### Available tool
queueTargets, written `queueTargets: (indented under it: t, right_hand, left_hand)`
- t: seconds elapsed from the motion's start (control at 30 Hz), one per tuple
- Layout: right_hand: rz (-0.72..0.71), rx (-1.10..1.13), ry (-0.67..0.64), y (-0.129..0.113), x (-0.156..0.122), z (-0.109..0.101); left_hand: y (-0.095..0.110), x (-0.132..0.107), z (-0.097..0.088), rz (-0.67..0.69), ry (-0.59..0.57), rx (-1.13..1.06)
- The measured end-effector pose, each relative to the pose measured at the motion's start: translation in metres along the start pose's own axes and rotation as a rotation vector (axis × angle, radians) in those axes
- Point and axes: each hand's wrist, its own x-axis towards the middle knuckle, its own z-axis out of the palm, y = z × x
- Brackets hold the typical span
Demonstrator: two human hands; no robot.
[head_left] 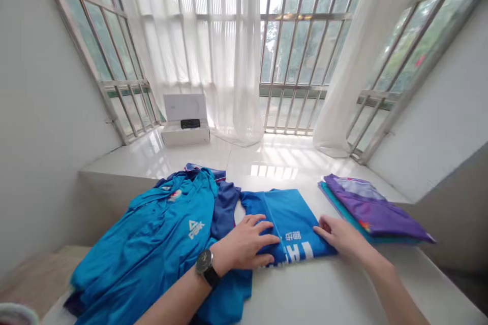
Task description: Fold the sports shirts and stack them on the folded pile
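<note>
A blue shirt point(284, 213) with white lettering lies folded into a flat block on the white window ledge. My left hand point(249, 244), with a black watch point(206, 265) on its wrist, rests on the shirt's left part, fingers spread and stretched out. At the right edge of the shirt is my right hand point(339, 233), its thumb and curled fingers closed on the fabric. Left of the folded shirt, a heap of teal-blue and navy shirts point(160, 228) lies loosely spread, with a white logo on the top one.
Folded purple and teal garments point(366, 208) are stacked at the right. An open white box point(185, 135) with a black item stands at the back left. Behind are sheer curtains point(244, 51) and window bars point(305, 18); the ledge point(305, 294) has a front edge.
</note>
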Motion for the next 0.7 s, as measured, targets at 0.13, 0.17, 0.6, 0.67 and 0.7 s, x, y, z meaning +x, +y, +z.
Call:
queueTargets:
  t: [0.13,0.17,0.6,0.67,0.7]
  right_hand:
    - [0.011,0.01,-0.031,0.003,0.0,0.001]
    - [0.013,0.011,-0.044,0.003,0.0,0.0]
    - [-0.09,0.129,-0.179,-0.022,-0.008,-0.011]
    - [-0.124,0.164,-0.222,-0.034,-0.012,-0.012]
    - [-0.142,0.185,-0.255,-0.041,-0.015,-0.013]
  left_hand:
    - [0.003,0.001,-0.001,0.073,-0.005,-0.016]
    - [0.004,0.001,-0.002,0.088,-0.007,-0.022]
    - [-0.012,0.0,-0.008,-0.055,-0.011,0.168]
    - [-0.015,0.001,-0.007,-0.109,-0.008,0.213]
    - [-0.015,0.001,-0.006,-0.133,-0.003,0.225]
